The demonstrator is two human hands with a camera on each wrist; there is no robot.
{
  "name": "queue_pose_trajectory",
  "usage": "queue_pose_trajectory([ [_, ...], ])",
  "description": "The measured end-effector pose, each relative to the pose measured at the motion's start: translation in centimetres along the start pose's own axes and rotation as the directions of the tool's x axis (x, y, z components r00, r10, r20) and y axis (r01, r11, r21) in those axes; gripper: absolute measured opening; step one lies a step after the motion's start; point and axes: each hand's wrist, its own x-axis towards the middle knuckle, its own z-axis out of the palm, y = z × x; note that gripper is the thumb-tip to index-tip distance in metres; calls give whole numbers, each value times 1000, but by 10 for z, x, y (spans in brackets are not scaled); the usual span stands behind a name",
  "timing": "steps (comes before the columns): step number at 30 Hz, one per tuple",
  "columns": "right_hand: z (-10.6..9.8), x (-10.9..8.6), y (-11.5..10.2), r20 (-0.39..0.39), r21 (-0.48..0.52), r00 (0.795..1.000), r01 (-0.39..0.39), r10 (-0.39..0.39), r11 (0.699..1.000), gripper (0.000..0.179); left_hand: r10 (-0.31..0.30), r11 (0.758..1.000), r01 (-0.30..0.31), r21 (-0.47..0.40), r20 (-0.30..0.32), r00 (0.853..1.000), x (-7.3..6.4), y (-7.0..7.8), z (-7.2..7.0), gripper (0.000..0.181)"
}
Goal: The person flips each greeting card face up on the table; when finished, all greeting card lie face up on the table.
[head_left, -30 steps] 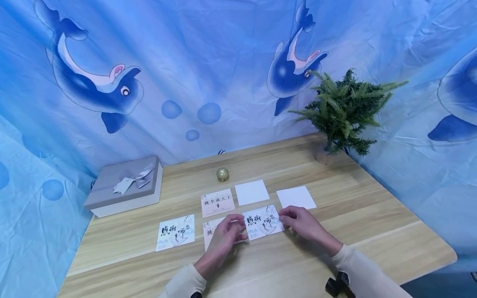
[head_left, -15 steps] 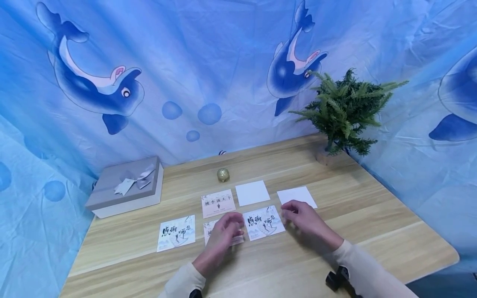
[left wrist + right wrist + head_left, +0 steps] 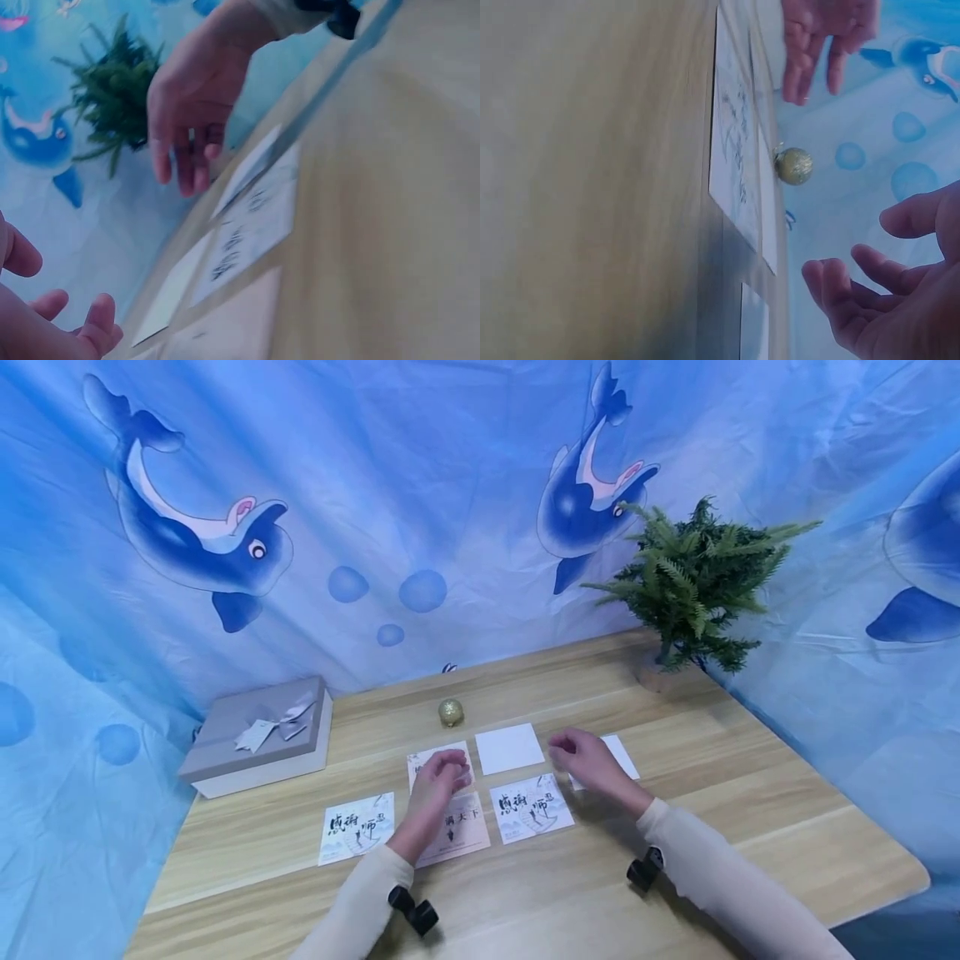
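My left hand [image 3: 433, 793] hovers over two pink printed cards, partly hiding the back one [image 3: 417, 762] and the front one [image 3: 467, 828]. Its fingers are loosely bent with nothing between them, as the left wrist view of that hand [image 3: 56, 326] also shows. Above the table at the right, my right hand [image 3: 596, 766] covers part of a blank white card [image 3: 621, 753]. No object lies in its relaxed fingers [image 3: 836, 289]. Between the hands lie another blank card [image 3: 510, 749] and a white card with black calligraphy [image 3: 531, 810]. A matching calligraphy card [image 3: 356, 828] lies at the left.
A grey gift box [image 3: 258, 735] with a ribbon bow stands at the table's back left. Behind the cards sits a gold glitter ball [image 3: 451, 712]. A small artificial fir tree [image 3: 697, 585] occupies the back right corner, before a blue dolphin curtain [image 3: 450, 485].
Both hands have left the right calligraphy card's edges, risen, and moved toward the back of the table. More of the front pink card now shows. The cards appear to lie where they were.
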Motion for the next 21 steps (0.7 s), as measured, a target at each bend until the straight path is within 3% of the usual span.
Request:
queue_pose_trajectory([
  [5,5,17,0,-6,-15,1000,23,-23,1000,25,10,998,-13,-55,-57,998,23,9,1,39],
  [10,9,29,4,-20,-33,999,40,-40,999,27,0,999,-2,-39,-53,999,39,11,8,41],
  [14,13,35,10,-15,-38,999,32,-33,999,30,-15,1000,15,-6,-40,999,47,5,15,41],
  [21,18,41,10,21,-45,1000,5,-4,999,32,-14,999,12,-37,-44,999,50,1,24,39],
])
